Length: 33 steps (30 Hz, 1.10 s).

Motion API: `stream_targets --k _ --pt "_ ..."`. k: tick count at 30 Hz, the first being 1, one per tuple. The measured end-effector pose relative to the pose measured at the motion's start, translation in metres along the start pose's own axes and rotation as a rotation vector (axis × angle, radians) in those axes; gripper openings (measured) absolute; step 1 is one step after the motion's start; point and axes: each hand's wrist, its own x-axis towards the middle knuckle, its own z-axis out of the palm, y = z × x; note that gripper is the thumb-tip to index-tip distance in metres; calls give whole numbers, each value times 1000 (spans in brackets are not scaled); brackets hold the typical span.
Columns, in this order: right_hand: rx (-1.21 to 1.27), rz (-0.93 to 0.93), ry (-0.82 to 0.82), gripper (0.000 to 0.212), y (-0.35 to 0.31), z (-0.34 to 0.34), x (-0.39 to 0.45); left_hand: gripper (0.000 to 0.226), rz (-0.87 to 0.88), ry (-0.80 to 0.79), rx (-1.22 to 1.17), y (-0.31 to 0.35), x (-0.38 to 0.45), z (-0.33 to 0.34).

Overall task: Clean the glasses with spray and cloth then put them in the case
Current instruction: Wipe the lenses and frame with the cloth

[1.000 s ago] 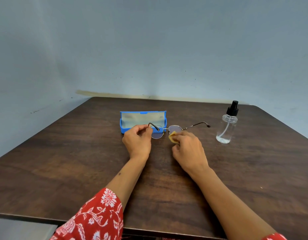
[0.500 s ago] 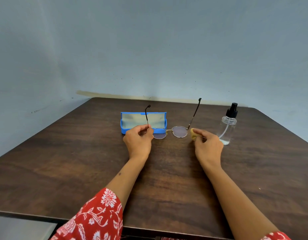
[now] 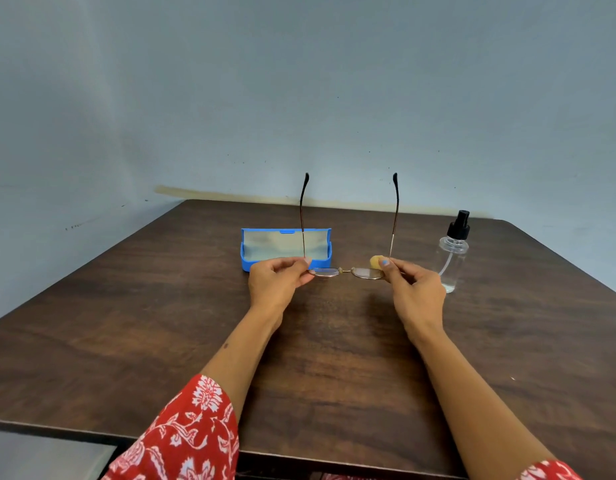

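Note:
Thin metal-framed glasses (image 3: 348,271) are held above the brown table (image 3: 161,341), lenses facing down and both temples pointing straight up. My left hand (image 3: 277,282) pinches the frame at its left hinge. My right hand (image 3: 412,289) pinches the right hinge together with a small yellow cloth (image 3: 375,262), which shows beside the thumb. An open blue glasses case (image 3: 285,249) with a grey lining stands just behind my left hand. At the right stands a clear spray bottle (image 3: 453,252) with a black nozzle.
A pale blue-grey wall rises behind the table's far edge. The table's front edge lies near my body, and red patterned sleeves (image 3: 192,431) show at the bottom.
The right hand moved from the lens out to the right hinge with the cloth. The glasses tipped so both temples now stand upright and parallel; the left hand kept its hold.

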Motion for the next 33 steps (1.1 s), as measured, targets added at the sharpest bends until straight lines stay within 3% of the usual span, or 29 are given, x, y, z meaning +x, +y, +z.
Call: stream_targets --k 6,9,15,22,26,33 --pt "223 103 17 16 2 0 4 2 -200 -170 -235 8 0 -3" --pt "360 141 22 18 0 0 4 3 -253 -220 -240 10 0 -5" --pt "513 179 58 6 -5 0 4 7 -103 -298 -38 9 2 -7" --pt "554 223 86 16 -5 1 8 10 -2 -368 73 25 12 -1" --pt "490 212 107 18 -5 3 7 5 6 -359 35 27 19 3" --pt "387 342 164 25 -5 7 4 6 -38 -173 -124 15 25 3"
